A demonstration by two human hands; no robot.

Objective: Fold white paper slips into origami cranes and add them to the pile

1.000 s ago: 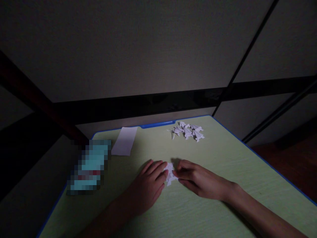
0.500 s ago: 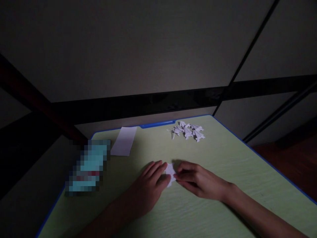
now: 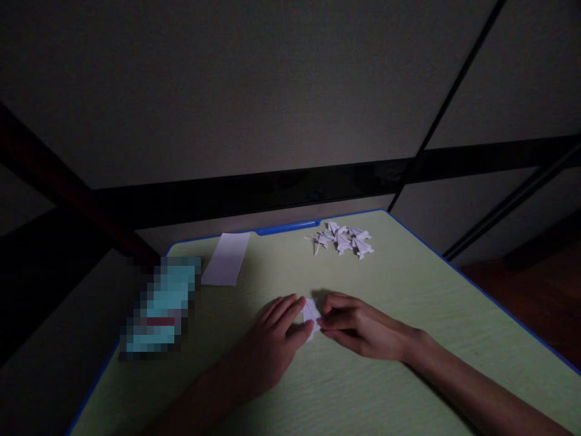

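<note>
A small white folded paper piece lies on the pale green table in dim light. My left hand rests on the table at its left side, fingers together, with the fingertips and thumb pressing on the paper. From the right, my right hand pinches the paper's right edge with curled fingers. Most of the paper is hidden between the two hands.
A heap of several finished white folded paper figures sits at the far edge. A flat white sheet lies at the far left, next to a blurred blue object. The table has a blue rim; a wall rises behind it.
The paper piece looks narrower and more folded than a second ago. Both hands have closed in on it slightly; they stay in the same spot.
</note>
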